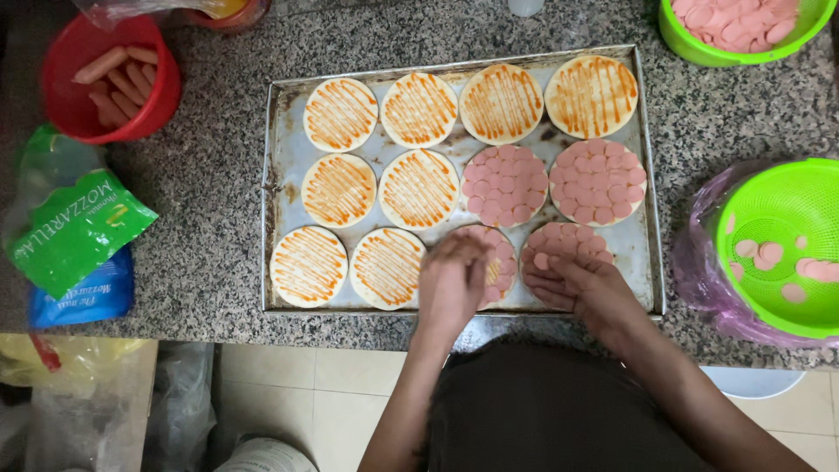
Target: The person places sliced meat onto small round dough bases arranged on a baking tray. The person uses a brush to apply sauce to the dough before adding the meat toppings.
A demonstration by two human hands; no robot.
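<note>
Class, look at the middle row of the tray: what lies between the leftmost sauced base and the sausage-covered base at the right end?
In the head view, two bases: one sauced base, then one sausage-covered base.

Metal tray on granite counter, twelve small round pizza bases. Seven show orange sauce stripes, four carry pink sausage slices. Left hand over bottom-row base, half covered in slices. Right hand palm up at tray's front edge, holding slices. Green colander right, red bowl of sausages left, green cheese bag.
</note>
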